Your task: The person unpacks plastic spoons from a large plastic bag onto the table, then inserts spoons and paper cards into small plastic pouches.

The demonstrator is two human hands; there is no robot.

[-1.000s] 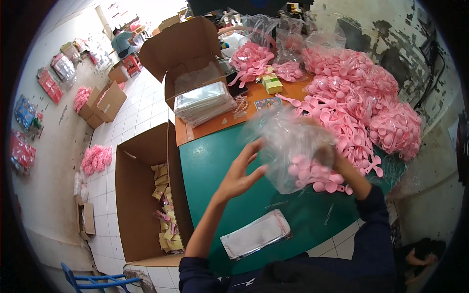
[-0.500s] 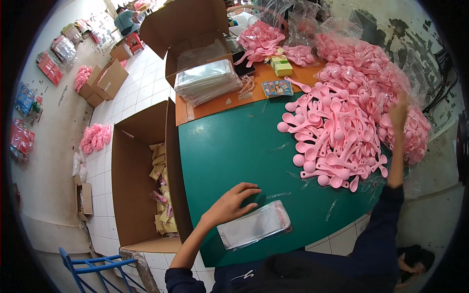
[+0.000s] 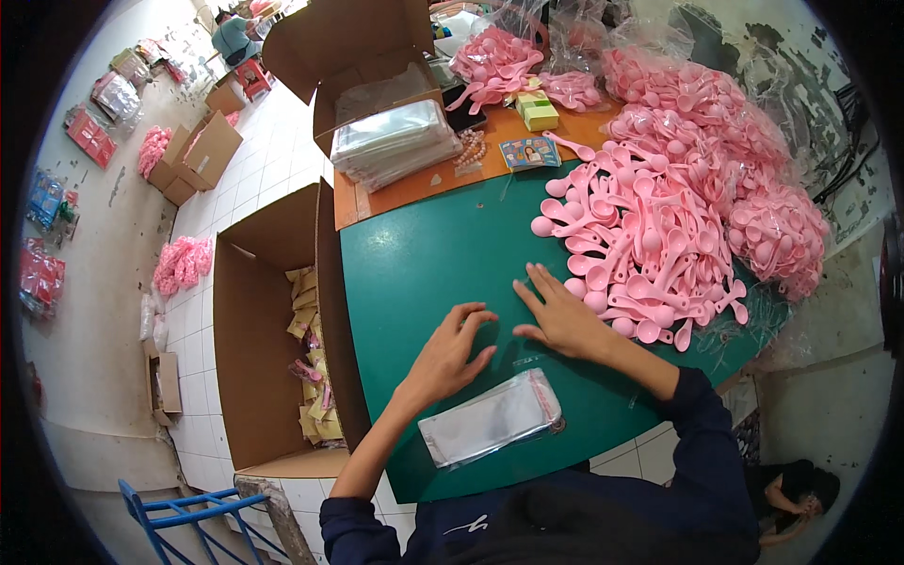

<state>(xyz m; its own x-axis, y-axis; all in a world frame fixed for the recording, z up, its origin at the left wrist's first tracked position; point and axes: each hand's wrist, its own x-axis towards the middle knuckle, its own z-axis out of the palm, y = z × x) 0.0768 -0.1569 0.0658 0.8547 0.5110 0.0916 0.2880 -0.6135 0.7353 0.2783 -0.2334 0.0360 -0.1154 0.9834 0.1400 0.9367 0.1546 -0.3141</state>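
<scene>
Over the green table my left hand is held with its fingers apart and nothing in it. Just below it lies a flat stack of clear plastic bags. My right hand has its fingers spread and holds nothing. It is close to the left edge of a big heap of loose pink spoons. Behind and to the right of the heap, large clear bags full of pink spoons stand against the wall.
An open carton holding yellow-card packs stands left of the table. At the back are stacked clear bags, a yellow-green card block and a small printed card. A blue metal frame stands lower left. Another person is far back.
My right hand has come from the bagged spoons at the far right to the middle of the table. My left hand has moved slightly up, away from the bag stack.
</scene>
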